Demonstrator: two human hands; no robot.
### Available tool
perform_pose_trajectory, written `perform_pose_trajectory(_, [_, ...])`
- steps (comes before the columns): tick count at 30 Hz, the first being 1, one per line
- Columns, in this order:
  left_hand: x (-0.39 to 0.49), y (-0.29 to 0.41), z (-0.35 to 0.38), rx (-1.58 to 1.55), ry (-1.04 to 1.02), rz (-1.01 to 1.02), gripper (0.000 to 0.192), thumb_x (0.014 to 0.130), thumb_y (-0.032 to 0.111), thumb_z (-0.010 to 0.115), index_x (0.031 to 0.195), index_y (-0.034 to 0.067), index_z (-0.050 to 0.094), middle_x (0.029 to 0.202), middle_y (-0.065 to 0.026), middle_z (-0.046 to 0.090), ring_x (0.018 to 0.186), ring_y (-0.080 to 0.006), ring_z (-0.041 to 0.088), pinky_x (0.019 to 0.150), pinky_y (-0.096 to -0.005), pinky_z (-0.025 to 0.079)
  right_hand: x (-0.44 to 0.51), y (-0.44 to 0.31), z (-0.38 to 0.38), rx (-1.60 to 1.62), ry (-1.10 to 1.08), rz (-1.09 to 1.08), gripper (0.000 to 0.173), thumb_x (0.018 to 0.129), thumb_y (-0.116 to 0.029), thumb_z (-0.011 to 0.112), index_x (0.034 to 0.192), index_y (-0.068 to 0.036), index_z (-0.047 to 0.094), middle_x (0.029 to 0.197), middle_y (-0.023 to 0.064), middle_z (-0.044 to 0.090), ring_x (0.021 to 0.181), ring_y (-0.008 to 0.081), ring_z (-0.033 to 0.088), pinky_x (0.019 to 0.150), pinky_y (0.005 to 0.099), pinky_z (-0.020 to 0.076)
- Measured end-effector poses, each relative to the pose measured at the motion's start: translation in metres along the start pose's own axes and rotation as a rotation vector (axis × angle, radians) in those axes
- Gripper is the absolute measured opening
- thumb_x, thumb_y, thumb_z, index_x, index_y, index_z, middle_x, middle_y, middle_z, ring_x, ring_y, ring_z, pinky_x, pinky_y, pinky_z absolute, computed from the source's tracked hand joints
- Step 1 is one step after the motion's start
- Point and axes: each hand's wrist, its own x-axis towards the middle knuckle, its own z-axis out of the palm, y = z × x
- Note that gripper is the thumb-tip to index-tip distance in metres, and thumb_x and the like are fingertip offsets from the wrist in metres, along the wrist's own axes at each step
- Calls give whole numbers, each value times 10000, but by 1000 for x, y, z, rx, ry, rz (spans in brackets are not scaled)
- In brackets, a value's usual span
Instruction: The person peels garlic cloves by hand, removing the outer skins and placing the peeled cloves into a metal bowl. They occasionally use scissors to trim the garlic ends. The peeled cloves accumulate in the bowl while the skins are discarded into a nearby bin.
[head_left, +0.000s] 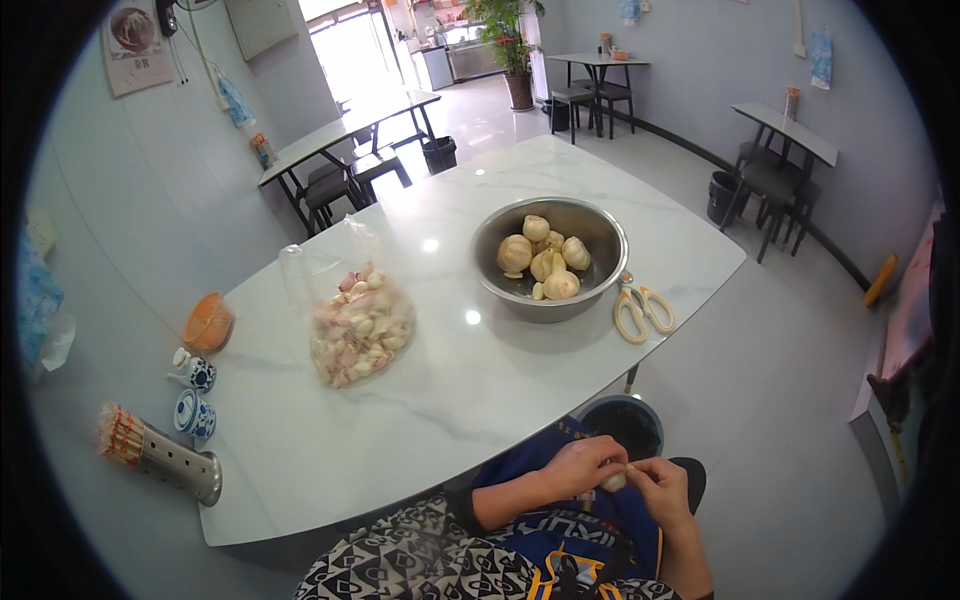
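Observation:
Over my lap, my left hand (586, 466) grips a whitish garlic bulb (613, 482). The fingertips of my right hand (661, 487) pinch the top of that same bulb; most of it is covered by my fingers. Just beyond my hands, a dark bin (622, 420) stands on the floor beside the table. On the table, a stainless steel bowl (551, 309) contains several whole garlic bulbs (560, 285) and a few loose cloves. To its left sits a clear plastic bag (364, 330) full of garlic cloves, its mouth upright and loose.
Scissors (643, 311) with cream handles lie by the bowl, near the marble-patterned table's (420, 435) edge. Along the left wall stand an orange basket (208, 322), a small teapot-like pot (196, 373), a lidded blue-and-white jar (195, 415) and a metal holder with wrapped chopsticks (176, 465).

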Motion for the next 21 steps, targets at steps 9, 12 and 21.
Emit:
perform_pose_trajectory(9, [-35, -1, -24, 57, -162, -222, 192, 821, 195, 698, 935, 57, 627, 829, -83, 598, 727, -215, 614, 648, -321, 491, -7, 5, 45, -8, -114, 17, 114, 822, -80, 709, 879, 18, 694, 753, 71, 685, 651, 83, 618, 582, 228, 484])
perform_pose_trajectory(12, [-59, -11, -28, 37, -132, -291, 190, 814, 180, 703, 926, 51, 620, 815, -76, 591, 711, -192, 602, 636, -307, 486, -6, 9, 65, -28, -190, 24, 109, 801, -81, 716, 857, 8, 685, 720, 87, 663, 613, 100, 612, 561, 237, 481])
perform_pose_trajectory(21, [-87, -31, -15, -154, -19, -319, 150, 802, 123, 697, 879, 42, 598, 788, -60, 560, 658, -148, 550, 604, -292, 461, -3, 26, 80, -217, -293, -55, 141, 764, -125, 721, 789, -2, 657, 689, 136, 641, 589, 177, 635, 554, 285, 492])
